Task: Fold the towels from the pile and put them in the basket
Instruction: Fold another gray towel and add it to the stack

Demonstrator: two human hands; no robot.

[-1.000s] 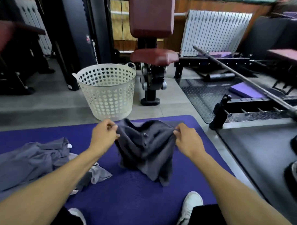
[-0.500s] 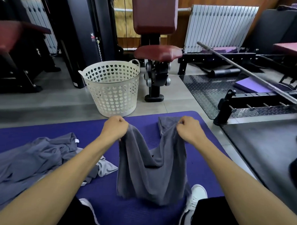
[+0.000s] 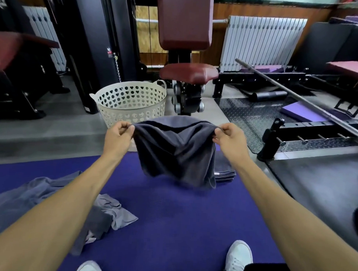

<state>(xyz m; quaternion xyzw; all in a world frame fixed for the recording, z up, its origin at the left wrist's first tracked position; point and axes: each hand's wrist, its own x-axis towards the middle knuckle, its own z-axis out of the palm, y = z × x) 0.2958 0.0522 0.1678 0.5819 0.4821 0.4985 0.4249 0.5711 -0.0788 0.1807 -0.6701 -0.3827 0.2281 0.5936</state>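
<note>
A dark grey towel [image 3: 173, 153] hangs in the air above the purple mat [image 3: 171, 216], sagging in the middle. My left hand [image 3: 118, 134] pinches its left top corner and my right hand [image 3: 229, 140] pinches its right top corner. Behind the hanging towel, a folded grey towel [image 3: 223, 171] lies on the mat, partly hidden. The pile of crumpled grey towels [image 3: 40, 201] lies on the mat at the left, under my left forearm. The cream perforated basket [image 3: 132, 102] stands on the floor beyond the mat, just behind my left hand.
A maroon-padded gym machine [image 3: 186, 74] stands right behind the basket. A barbell [image 3: 297, 95] on a rack and black rubber flooring [image 3: 318, 184] lie to the right. My white shoes [image 3: 238, 257] rest at the mat's near edge.
Both hands have lifted the towel off the mat and moved apart, stretching its top edge. The view has tilted up, and the folded towel behind now shows.
</note>
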